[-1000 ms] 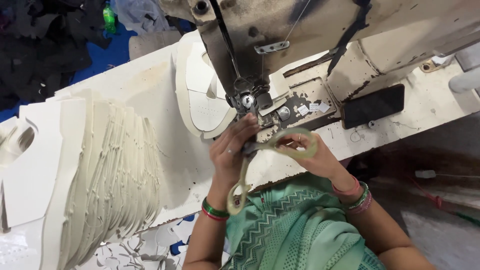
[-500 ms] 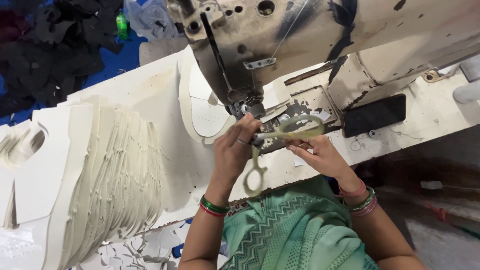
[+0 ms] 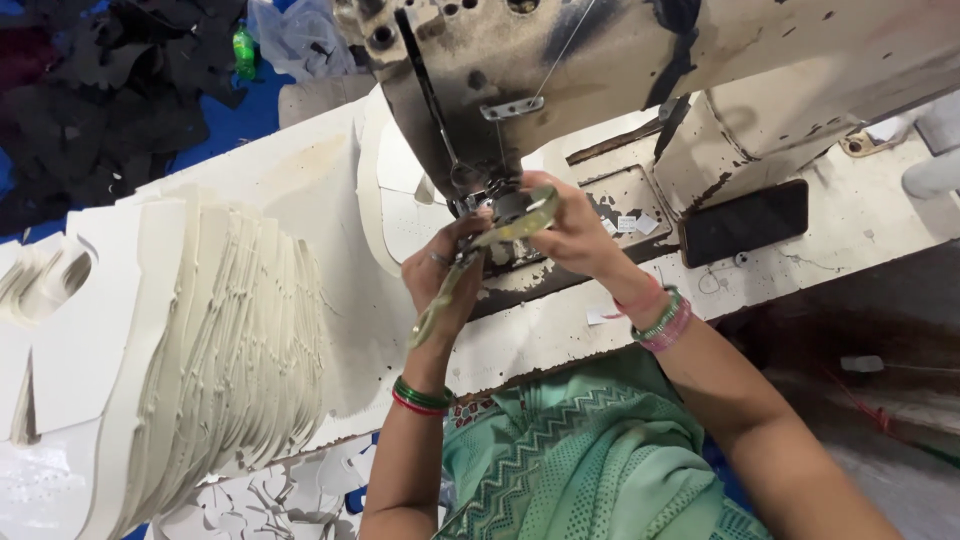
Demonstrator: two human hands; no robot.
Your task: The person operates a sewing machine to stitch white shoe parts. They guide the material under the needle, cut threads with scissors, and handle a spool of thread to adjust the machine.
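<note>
My right hand [image 3: 580,232] has its fingers through the upper loop of pale yellow-green scissors [image 3: 500,232], right under the needle area of a worn cream sewing machine [image 3: 560,70]. My left hand [image 3: 440,275] is curled against the scissors near their pivot, beside the presser foot. The second handle loop hangs down in front of my left wrist. The blade tips are hidden between my fingers and the machine. Both wrists carry bangles.
A tall fanned stack of cream cut pieces [image 3: 230,330] fills the left of the white table [image 3: 860,240]. A single cream piece [image 3: 395,220] lies under the machine head. A black phone [image 3: 745,222] rests by the machine base. Dark scraps [image 3: 100,110] and a green bottle [image 3: 243,50] lie on the floor.
Both hands have lifted the scissors closer to the needle, and the hanging loop has swung up with them. The view has shifted slightly.
</note>
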